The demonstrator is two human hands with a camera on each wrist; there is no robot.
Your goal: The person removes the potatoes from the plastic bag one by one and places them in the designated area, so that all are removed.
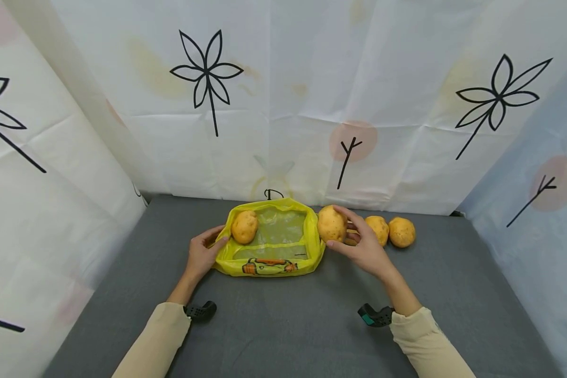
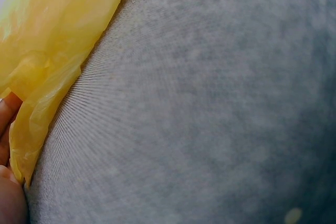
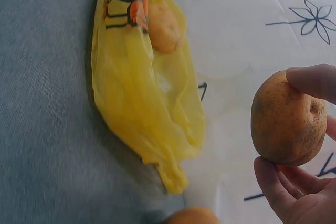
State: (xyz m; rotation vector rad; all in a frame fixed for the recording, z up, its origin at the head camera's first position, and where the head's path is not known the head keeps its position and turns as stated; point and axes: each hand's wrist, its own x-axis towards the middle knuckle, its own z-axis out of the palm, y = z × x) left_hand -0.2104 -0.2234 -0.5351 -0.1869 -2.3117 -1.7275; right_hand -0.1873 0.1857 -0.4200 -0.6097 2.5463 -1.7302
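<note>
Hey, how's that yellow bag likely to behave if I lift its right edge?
The yellow bag would probably flop and fold, since it looks thin and wrinkled. It's likely light itself, as the film seems partly see-through. The potato inside may roll or drag, being rounded and sitting toward the left end.

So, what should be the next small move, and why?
Probably bring the held potato leftward over the open yellow bag: the right hand holds it by the bag's right end, the left hand grips the other end, and there is room next to the inner potato.
</note>
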